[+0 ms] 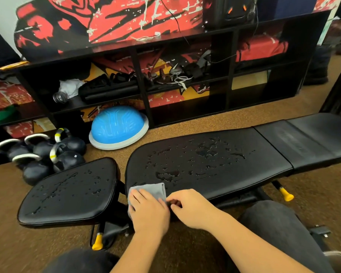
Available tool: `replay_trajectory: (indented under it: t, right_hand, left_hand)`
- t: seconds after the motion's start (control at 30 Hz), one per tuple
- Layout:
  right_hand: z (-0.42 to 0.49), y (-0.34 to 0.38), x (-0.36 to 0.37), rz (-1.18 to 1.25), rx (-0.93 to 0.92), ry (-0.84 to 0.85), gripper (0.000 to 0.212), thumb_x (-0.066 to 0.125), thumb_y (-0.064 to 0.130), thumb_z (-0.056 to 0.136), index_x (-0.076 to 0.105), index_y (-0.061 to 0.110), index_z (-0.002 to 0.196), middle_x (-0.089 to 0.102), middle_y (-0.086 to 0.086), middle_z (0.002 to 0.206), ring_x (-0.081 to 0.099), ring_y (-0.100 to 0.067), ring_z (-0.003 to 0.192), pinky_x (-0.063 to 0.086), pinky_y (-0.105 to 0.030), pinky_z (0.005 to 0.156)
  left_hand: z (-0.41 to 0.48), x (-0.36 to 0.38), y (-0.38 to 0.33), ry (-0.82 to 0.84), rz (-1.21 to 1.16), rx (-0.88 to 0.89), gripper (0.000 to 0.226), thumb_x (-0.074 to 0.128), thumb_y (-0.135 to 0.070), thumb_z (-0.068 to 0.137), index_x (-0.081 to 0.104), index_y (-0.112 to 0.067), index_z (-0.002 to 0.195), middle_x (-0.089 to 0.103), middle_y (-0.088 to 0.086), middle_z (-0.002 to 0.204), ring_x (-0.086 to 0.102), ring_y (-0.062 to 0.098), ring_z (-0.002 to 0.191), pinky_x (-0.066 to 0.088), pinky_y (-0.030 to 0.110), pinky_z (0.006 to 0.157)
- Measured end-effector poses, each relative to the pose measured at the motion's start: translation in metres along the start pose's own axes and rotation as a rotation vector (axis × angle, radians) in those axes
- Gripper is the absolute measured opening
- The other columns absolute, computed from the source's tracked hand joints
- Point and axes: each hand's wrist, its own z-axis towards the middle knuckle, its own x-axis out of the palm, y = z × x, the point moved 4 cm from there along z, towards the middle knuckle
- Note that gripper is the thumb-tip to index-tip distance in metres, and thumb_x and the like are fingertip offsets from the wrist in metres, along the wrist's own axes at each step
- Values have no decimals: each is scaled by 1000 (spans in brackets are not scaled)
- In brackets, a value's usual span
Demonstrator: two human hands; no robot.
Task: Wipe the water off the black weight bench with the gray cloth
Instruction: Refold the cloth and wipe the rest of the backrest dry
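Note:
The black weight bench (pixel 244 164) lies across the floor in front of me, with a separate seat pad (pixel 71 190) at its left end. Water drops and small puddles (pixel 167 175) cover the long pad's near half and the seat pad. A folded gray cloth (pixel 150 189) lies on the near left corner of the long pad. My left hand (pixel 148 209) presses flat on the cloth with straight fingers. My right hand (pixel 187 205) sits just right of it, its curled fingertips pinching the cloth's right edge.
Several dark kettlebells (pixel 45 154) stand on the brown floor to the left. A blue balance dome (pixel 118 128) leans by a black shelf unit (pixel 140 75) full of gear. Yellow-tipped bench feet (pixel 97 242) stick out below. My knees are at the bottom edge.

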Motion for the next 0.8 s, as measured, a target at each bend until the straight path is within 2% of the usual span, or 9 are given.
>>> replay_trajectory:
  t: [0.07,0.13,0.2,0.33,0.47,0.53,0.63,0.73,0.8]
  right_hand:
    - [0,0,-1,6,-1,9,30,52,26,99,67,33,124,69,10,114,63,-9,99,54,-37,94]
    - [0,-2,-3,4,5,12,32,52,27,100,64,34,128,67,13,112,61,-6,99,54,-35,95]
    - [1,-3,-5,-4,11,14,33,51,28,100,63,34,130,66,14,110,61,-6,98,54,-35,95]
    - [1,-6,-12,-25,51,-14,33,49,32,101,61,36,131,65,16,109,62,-5,93,54,-34,92]
    - [1,-12,-19,-182,95,-89,33,47,35,101,61,33,131,61,6,128,52,-17,120,49,-39,98]
    - [2,-13,-19,-266,112,-79,35,47,36,101,60,29,133,57,2,132,47,-21,124,48,-40,98]
    - [2,-12,-15,-338,116,-38,37,46,37,102,60,25,134,54,0,134,46,-23,123,48,-42,98]
    - [2,-13,-15,-348,118,-20,38,46,38,102,59,24,135,52,0,136,45,-24,124,48,-43,99]
    - [1,-15,-15,-337,124,-7,38,46,37,102,59,25,136,51,1,137,44,-24,125,47,-43,100]
  left_hand:
    - [16,-3,5,-22,-49,0,79,58,-36,96,27,10,152,28,36,156,27,53,145,36,59,112]
    - [33,-3,12,63,-51,0,73,37,-39,104,6,-2,160,4,28,166,4,52,151,21,58,120]
    - [50,-7,18,88,-70,24,70,27,-43,107,-1,-10,162,-5,22,168,-5,48,153,12,55,123]
    - [59,-8,22,25,-55,49,69,25,-46,107,7,-11,163,4,22,169,1,41,155,13,52,124]
    - [21,6,6,-59,-72,122,74,27,-46,98,46,8,146,43,36,148,39,51,140,36,63,109]
    - [7,14,-2,-31,-55,171,75,29,-46,95,53,9,140,49,37,142,46,52,135,39,64,105]
    - [22,12,-1,-32,-48,172,75,26,-46,95,52,6,142,51,33,144,47,48,136,39,64,107]
    - [55,1,7,21,2,133,82,9,-50,95,32,-2,157,32,25,160,27,37,151,23,56,119]
    - [68,-1,8,32,14,115,79,8,-50,96,21,-5,160,21,21,166,15,33,155,16,52,123]
